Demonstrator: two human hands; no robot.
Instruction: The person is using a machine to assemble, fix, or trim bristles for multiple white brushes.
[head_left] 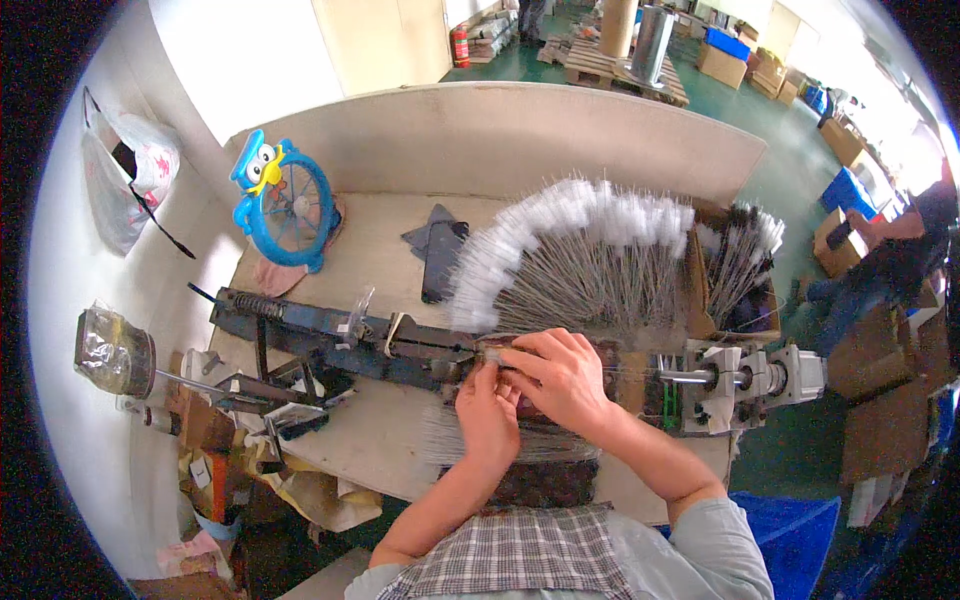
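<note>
My left hand [487,415] and my right hand [562,375] meet at the middle of the bench, fingers pinched together. They work at the right end of a long dark metal fixture [300,322]. A small pale thing shows at the fingertips, too covered to make out. To the right of my hands, thin wires run toward a metal spindle [685,377] on a motor unit. Just beyond my hands lies a fanned heap of wire brushes [590,265] with white bristle tips. Below my hands, a bundle of thin bare wires [550,442] rests near my apron.
A cardboard box [735,310] of dark and white brushes stands right of the heap. A phone [443,260] and a blue cartoon-shaped fan [290,210] sit toward the left. A low panel [500,130] closes the bench's far side. Another person [890,250] is at the right.
</note>
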